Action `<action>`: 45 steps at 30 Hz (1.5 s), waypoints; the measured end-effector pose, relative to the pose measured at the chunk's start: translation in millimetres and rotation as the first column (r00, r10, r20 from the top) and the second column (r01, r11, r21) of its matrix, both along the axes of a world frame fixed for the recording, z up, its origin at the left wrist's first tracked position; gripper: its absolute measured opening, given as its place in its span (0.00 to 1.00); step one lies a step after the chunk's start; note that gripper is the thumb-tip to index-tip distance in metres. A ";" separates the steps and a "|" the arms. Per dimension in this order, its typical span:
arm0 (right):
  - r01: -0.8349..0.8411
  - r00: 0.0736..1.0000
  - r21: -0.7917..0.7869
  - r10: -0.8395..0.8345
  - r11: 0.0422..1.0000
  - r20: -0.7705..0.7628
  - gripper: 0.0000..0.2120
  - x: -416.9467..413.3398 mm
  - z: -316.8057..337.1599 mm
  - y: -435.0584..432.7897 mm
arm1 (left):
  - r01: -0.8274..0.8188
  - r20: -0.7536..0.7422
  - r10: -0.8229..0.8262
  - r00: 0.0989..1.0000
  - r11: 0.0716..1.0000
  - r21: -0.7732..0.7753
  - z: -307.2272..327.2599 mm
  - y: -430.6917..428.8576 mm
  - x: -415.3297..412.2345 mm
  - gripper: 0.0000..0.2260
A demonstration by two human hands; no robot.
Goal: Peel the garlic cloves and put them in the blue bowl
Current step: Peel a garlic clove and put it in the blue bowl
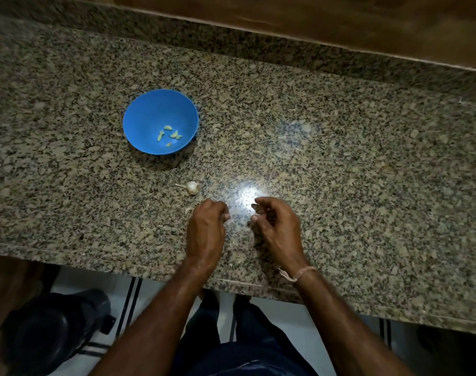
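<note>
Head view: your left hand sits on the granite counter, fingers curled under so the fingertips are hidden; you can't tell whether it holds anything. Your right hand hovers just beside it, apart from it, fingers curled loosely toward the thumb. Something small may be pinched there, but it's too dark and blurred to say. A thread band circles the right wrist.

The garlic bulb, still in its skin with a stub of stem pointing left, lies on the counter just beyond the left hand, not touching it. The blue bowl stands farther back and to the left, with a few peeled garlic cloves in its bottom.

A bright glare on the counter washes out the area between the hands. Below the counter edge, a dark object sits on the floor, hard to make out.
</note>
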State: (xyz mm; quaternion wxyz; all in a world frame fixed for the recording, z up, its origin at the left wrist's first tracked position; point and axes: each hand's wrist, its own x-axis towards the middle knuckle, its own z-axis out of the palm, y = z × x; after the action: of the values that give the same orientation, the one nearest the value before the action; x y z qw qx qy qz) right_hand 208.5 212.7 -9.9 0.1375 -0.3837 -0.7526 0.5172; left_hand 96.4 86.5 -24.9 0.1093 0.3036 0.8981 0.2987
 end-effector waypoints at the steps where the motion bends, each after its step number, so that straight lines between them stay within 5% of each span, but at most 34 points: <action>1: -0.038 0.999 0.019 0.038 0.999 0.006 0.18 -1.8 0.0 2.3 | -0.007 -0.006 0.007 1.000 1.000 -0.015 -0.3 2.1 0.1 0.07; 5: -0.294 0.955 0.232 0.277 0.927 0.102 0.27 -23.7 -1.1 8.1 | -0.154 0.113 0.148 0.983 0.987 0.045 6.0 3.4 3.9 0.10; 12: -0.661 0.737 0.527 0.596 0.535 0.319 0.24 -42.0 -16.1 -3.5 | -0.513 0.379 0.444 0.812 0.853 0.099 15.7 -16.1 5.1 0.07; 13: -0.666 0.730 0.521 0.610 0.534 0.308 0.23 -34.5 -15.1 -4.3 | -0.527 0.397 0.452 0.799 0.844 0.099 17.1 -16.2 6.0 0.07; 15: -0.611 0.786 0.363 0.596 0.704 0.167 0.18 -23.8 -8.8 -1.8 | -0.568 0.438 0.473 0.764 0.816 0.108 19.5 -18.5 6.0 0.06; 17: -0.447 0.893 0.167 0.448 0.879 0.033 0.17 -14.5 -1.8 1.7 | -0.592 0.462 0.484 0.743 0.798 0.115 20.5 -20.5 6.7 0.05; 19: -0.312 0.950 0.096 0.312 0.945 0.019 0.17 -8.3 -4.9 4.4 | -0.609 0.474 0.494 0.729 0.784 0.120 18.9 -23.0 7.0 0.04; 23: -0.378 0.921 0.259 0.333 0.889 0.201 0.20 -3.3 -21.4 -2.3 | -0.602 0.497 0.482 0.721 0.792 0.105 17.7 -26.1 10.5 0.03; 28: -0.389 0.921 0.367 0.344 0.845 0.186 0.12 -40.6 -13.9 -22.7 | -0.595 0.492 0.477 0.729 0.796 0.110 16.4 -28.5 13.2 0.06; 34: -0.385 0.922 0.209 0.382 0.899 0.054 0.09 -39.7 -4.8 -6.7 | -0.596 0.516 0.467 0.718 0.795 0.111 14.2 -35.6 13.1 0.06; 38: -0.538 0.843 0.347 0.501 0.768 0.196 0.26 -36.7 -16.8 -12.2 | -0.587 0.513 0.462 0.723 0.803 0.105 12.8 -34.2 12.5 0.07; 45: -0.440 0.896 0.500 0.404 0.746 0.186 0.01 -50.9 -20.6 -22.4 | -0.578 0.508 0.465 0.725 0.812 0.082 20.6 -28.0 12.4 0.05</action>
State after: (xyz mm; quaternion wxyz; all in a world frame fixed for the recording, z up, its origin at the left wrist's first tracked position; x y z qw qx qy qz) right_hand 157.6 190.3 -30.5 0.0926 -0.1673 -0.9366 0.2936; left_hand 108.7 58.5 -4.3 0.1954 -0.0332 0.8517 0.4851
